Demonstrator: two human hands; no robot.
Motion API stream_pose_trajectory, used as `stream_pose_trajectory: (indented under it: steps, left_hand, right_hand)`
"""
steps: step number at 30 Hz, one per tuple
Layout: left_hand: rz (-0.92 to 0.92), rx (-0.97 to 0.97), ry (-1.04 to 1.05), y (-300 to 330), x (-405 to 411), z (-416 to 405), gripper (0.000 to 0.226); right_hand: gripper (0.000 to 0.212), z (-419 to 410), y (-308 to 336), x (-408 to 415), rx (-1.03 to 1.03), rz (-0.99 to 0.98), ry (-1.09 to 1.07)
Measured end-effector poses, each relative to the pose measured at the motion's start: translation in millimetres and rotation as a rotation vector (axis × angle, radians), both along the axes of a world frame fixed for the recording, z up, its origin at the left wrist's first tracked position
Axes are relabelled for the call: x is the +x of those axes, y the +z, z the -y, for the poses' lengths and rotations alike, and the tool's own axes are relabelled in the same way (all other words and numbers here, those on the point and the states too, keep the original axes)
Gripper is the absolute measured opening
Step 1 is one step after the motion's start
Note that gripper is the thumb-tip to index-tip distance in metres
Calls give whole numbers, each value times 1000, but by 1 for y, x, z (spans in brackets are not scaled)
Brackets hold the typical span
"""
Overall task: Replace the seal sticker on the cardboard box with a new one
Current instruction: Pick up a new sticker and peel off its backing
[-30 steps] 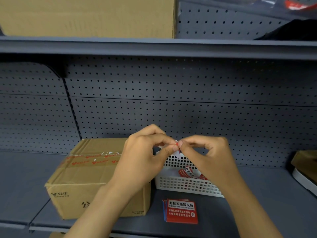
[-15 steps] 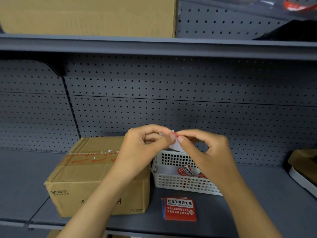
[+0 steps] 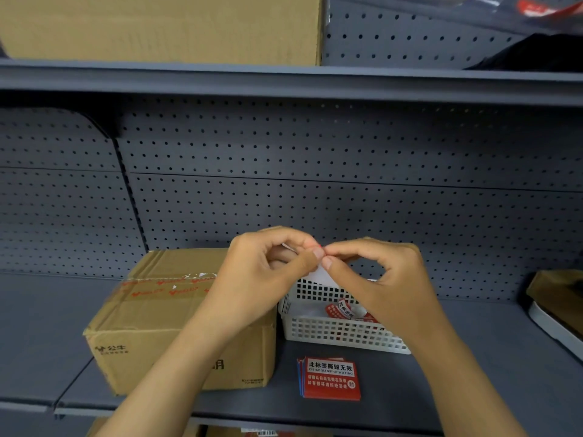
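A brown cardboard box (image 3: pixel 151 323) sits on the grey shelf at the left, with red-printed tape and torn white sticker scraps along its top seam. Above the basket, my left hand (image 3: pixel 262 272) and my right hand (image 3: pixel 385 279) meet fingertip to fingertip, both pinching one small seal sticker (image 3: pixel 321 272) with a white backing and a red edge. The sticker is mostly hidden by my fingers. A stack of new red seal stickers (image 3: pixel 329 378) lies flat near the shelf's front edge.
A white perforated basket (image 3: pixel 334 335) holding crumpled red sticker pieces stands right of the box. A grey pegboard wall (image 3: pixel 315 200) backs the shelf. A large carton (image 3: pixel 157 26) sits on the upper shelf. A brown and white object (image 3: pixel 558 298) lies at the far right.
Both hands have stayed together on the sticker and risen slightly; the fingertips have shifted their pinch on it. The box, basket and sticker stack have not moved.
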State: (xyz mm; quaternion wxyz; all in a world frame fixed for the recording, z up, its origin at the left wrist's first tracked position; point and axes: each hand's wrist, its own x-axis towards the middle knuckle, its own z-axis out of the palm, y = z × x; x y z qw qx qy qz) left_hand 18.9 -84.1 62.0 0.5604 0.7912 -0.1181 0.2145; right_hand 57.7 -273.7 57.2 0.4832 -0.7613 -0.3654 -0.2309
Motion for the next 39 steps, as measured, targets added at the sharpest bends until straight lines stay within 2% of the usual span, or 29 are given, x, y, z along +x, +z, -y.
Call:
stream_pose_trajectory:
  steps: [7, 11, 15, 21, 30, 33, 36, 39]
  left_hand:
    - [151, 290, 59, 11, -7, 1, 5]
    - [161, 308, 93, 8, -7, 1, 4]
    - [160, 341, 98, 6, -7, 0, 5]
    - [136, 369, 99, 6, -8, 2, 5]
    - [-33, 126, 97, -1, -2, 4, 20]
    - [-91, 40, 91, -3, 2, 3, 9]
    - [-131, -48, 100, -3, 6, 2, 19]
    - [-196, -90, 123, -4, 11, 2, 13]
  right_hand:
    - [25, 3, 7, -4, 55, -246, 74]
    - [18, -2, 3, -5, 52, -209, -3]
    - [11, -2, 5, -7, 48, -207, 16]
    - [15, -7, 2, -7, 12, -53, -87]
    - [14, -7, 0, -6, 92, -200, -186]
    - [16, -4, 1, -3, 140, -276, -178]
    - [18, -2, 2, -1, 207, -342, -176]
    - [20, 4, 3, 3, 264, -385, -223]
